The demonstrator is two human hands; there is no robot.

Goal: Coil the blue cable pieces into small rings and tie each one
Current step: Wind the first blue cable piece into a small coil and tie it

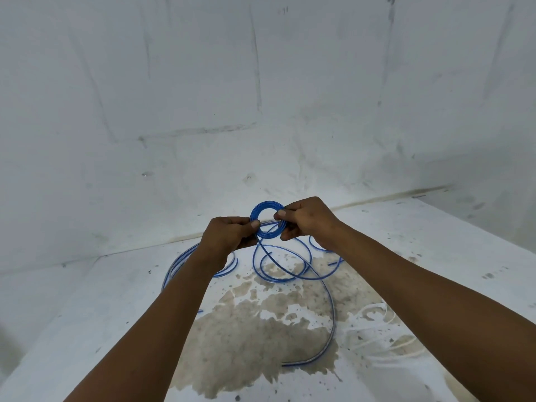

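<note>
Hands pinch a small blue cable ring (268, 220): left hand (229, 237) at nine o'clock, right hand (307, 219) at three, tail trailing loose.

A small ring of blue cable (268, 220) has a smooth, glossy plastic-looking sheath that catches pale highlights. The loose blue cable loops (293, 268) on the floor share that shiny, slightly translucent coating. The white painted floor (435, 256) looks matt and rough, with brown patches (255, 329) where the paint has worn off.

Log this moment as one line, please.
left hand: pinches blue ring | right hand: pinches ring | tail: uncoiled on table
</note>
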